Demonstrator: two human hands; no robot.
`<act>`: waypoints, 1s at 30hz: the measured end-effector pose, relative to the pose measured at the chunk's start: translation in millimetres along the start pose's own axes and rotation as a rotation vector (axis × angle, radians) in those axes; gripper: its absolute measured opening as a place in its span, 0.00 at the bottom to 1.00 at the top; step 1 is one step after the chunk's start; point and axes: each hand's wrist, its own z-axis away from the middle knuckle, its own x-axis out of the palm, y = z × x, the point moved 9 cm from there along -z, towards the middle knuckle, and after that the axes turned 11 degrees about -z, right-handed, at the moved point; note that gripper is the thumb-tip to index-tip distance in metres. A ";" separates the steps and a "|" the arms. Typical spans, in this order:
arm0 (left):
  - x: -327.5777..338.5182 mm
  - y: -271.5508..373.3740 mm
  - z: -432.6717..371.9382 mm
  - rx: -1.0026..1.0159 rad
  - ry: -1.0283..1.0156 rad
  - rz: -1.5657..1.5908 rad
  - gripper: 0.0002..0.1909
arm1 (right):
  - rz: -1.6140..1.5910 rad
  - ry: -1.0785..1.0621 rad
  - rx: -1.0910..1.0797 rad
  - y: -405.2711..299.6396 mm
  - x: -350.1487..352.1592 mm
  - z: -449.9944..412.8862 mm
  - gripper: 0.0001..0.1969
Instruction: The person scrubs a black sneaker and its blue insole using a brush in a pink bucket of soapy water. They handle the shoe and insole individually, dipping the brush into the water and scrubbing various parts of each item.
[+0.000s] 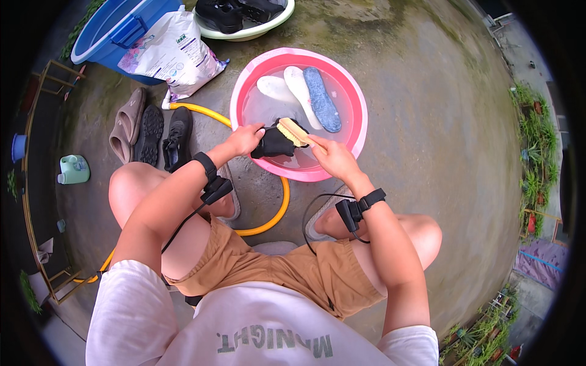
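A pink plastic basin [358, 98] of cloudy water stands on the ground before me. My left hand [247, 138] grips the edge of a wet black fabric item [274, 144], perhaps a shoe, at the basin's near left side. Held by its wooden handle, a scrubbing brush [295, 131] is in my right hand [336, 158]. Its pale yellow bristles rest against the black item, hiding part of it. Towards the far side of the basin lie two white insoles [300, 91] and a blue insole [322, 99], partly in the water.
A yellow hose [274, 219] curves around the basin's left side. Left of it sit black shoes [177, 137] and brown slippers [128, 121]. Farther back are a detergent bag [178, 55], a blue tub [103, 43] and a pale green basin [256, 32] holding black shoes.
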 end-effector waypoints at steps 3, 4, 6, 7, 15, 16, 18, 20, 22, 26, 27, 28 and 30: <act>-1.3 20.0 6.0 0.117 -0.001 0.027 0.25 | 0.119 0.071 0.053 9.0 -5.3 0.9 0.22; -1.1 30.9 8.9 0.125 -0.023 -0.024 0.25 | 0.193 0.129 0.052 12.1 -9.4 1.9 0.22; -4.7 42.8 13.6 0.151 -0.018 -0.097 0.25 | 0.133 0.080 0.018 13.5 -2.9 -0.6 0.22; -5.5 43.2 14.9 0.149 -0.017 -0.098 0.25 | 0.071 0.030 -0.019 10.6 3.4 -2.1 0.22; -5.0 36.0 14.2 0.126 -0.020 -0.067 0.25 | 0.067 0.021 0.078 19.0 0.6 -1.5 0.22; -4.7 39.3 13.8 0.131 -0.022 -0.066 0.25 | 0.139 0.088 0.099 26.5 -6.0 -0.7 0.23; -1.5 42.3 12.8 0.151 -0.049 -0.093 0.25 | 0.084 0.050 0.037 26.6 1.2 -0.9 0.23; -0.9 38.6 11.2 0.148 -0.028 -0.089 0.25 | 0.029 0.007 -0.032 20.1 7.2 -0.7 0.23; -3.8 33.3 10.2 0.141 -0.008 -0.086 0.25 | -0.142 -0.064 -0.052 7.9 14.3 1.6 0.23; -2.5 31.9 7.9 0.127 -0.011 -0.037 0.25 | -0.012 0.019 0.060 23.3 6.0 -0.1 0.23; -3.8 34.6 8.3 0.141 0.005 -0.036 0.25 | 0.043 0.038 0.085 26.5 3.9 0.3 0.23; -3.1 36.9 8.4 0.143 0.004 -0.036 0.25 | 0.097 0.058 0.111 29.7 1.7 0.9 0.23; 1.2 34.9 7.5 0.115 -0.016 -0.071 0.25 | 0.063 0.042 0.047 20.4 9.0 0.7 0.23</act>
